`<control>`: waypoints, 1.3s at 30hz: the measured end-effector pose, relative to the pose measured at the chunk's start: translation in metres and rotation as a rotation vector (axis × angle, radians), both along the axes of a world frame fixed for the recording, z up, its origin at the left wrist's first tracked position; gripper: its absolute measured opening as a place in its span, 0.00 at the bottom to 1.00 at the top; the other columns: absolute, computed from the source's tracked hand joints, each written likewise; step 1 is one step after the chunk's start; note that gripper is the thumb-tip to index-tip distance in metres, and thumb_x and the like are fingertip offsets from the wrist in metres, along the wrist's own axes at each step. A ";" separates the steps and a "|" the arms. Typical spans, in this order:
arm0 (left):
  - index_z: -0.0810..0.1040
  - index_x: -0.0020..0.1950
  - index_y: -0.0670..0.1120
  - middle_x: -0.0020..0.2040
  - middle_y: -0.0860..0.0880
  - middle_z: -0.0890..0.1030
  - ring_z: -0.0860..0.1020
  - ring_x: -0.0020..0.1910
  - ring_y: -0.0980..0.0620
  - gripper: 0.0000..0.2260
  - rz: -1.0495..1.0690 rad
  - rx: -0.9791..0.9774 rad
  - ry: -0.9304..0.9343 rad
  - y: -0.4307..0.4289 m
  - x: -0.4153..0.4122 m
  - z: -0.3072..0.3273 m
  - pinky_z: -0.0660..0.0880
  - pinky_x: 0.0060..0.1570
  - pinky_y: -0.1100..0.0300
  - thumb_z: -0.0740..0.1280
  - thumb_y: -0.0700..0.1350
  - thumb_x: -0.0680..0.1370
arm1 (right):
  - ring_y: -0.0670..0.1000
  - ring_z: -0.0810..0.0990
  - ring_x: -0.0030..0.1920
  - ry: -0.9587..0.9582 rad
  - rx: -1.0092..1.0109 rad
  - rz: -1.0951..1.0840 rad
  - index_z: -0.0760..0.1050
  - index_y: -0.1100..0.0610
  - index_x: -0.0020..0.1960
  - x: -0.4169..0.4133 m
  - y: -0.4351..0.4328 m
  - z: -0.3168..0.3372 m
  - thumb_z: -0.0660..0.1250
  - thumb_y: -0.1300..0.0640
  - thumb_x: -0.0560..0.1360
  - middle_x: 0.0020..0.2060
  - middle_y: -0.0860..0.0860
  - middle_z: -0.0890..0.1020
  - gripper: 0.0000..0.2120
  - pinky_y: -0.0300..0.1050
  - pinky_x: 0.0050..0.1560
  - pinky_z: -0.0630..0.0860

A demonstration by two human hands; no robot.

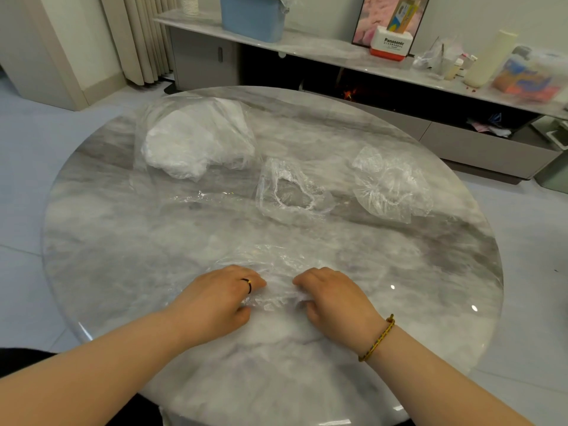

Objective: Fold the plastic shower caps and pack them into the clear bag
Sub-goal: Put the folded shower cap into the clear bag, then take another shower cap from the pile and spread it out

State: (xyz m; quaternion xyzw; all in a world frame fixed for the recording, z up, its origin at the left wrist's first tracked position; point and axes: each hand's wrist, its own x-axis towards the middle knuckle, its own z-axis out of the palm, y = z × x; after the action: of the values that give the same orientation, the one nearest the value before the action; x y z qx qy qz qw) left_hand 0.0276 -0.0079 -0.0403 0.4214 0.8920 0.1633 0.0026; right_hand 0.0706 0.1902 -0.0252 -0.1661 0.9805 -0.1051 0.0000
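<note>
I have both hands on one crumpled shower cap (276,262). It lies on the marble bench (123,256), well apart from the clear bag (196,139), on my side of it and toward the near rim. My left hand (215,298) has its fingers (256,282) curled down into the film at one end. My right hand (335,299) does the same at the other end, thumb tucked under. Both pinch the cap's gathered plastic, and the hands sit near each other with bunched film between them. The clear bag holds a white wad of caps already packed; I cannot tell which way its mouth faces.

These are the risks as I judge them:
- **Skewed fold:** the film looks thin and slippery on polished stone. If I draw the hands together unevenly, the fold may skew, trap air and spring open once I let go.
- **Tearing:** pulling too hard against the elastic hem could stretch or tear the plastic.
- **Partial fold:** the cap nearly vanishes against the grey veining, so I may misjudge where its edge ends and fold only part of it.
- **Disturbing the loose caps:** one loose cap (289,192) lies just beside the bag with its elastic ring facing up. Another loose cap (390,186) lies farther from the bag, beyond that one. On the way to the bag, my forearm could sweep the nearer one along, or static could lift it.
- **Packing:** pushing into a bag with a collapsed mouth may undo the fold.
</note>
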 end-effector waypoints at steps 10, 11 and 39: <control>0.73 0.42 0.56 0.33 0.51 0.75 0.74 0.27 0.62 0.13 0.549 0.524 -0.657 0.003 -0.016 0.014 0.68 0.29 0.75 0.66 0.37 0.75 | 0.49 0.78 0.39 -0.158 -0.557 -0.427 0.73 0.53 0.46 -0.007 0.015 -0.001 0.62 0.63 0.75 0.39 0.49 0.79 0.06 0.35 0.42 0.72; 0.74 0.43 0.54 0.31 0.50 0.74 0.73 0.24 0.60 0.11 0.574 0.556 -0.689 0.004 -0.016 0.015 0.68 0.26 0.73 0.66 0.37 0.75 | 0.46 0.77 0.35 -0.195 -0.606 -0.455 0.71 0.52 0.47 -0.008 0.015 -0.001 0.61 0.64 0.75 0.36 0.47 0.77 0.07 0.31 0.38 0.71; 0.83 0.54 0.46 0.55 0.48 0.82 0.81 0.54 0.51 0.35 0.186 -0.364 -0.060 0.034 0.015 -0.030 0.58 0.61 0.50 0.35 0.55 0.81 | 0.47 0.83 0.50 -0.035 0.202 -0.227 0.83 0.52 0.47 0.005 -0.028 -0.023 0.52 0.49 0.70 0.47 0.46 0.84 0.22 0.49 0.59 0.70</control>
State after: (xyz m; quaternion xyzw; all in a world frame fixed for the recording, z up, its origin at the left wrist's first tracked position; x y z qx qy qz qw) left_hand 0.0427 0.0263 -0.0703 0.3250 0.9413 0.0112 0.0902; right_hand 0.0759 0.1622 -0.0485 -0.0517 0.9984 -0.0083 0.0219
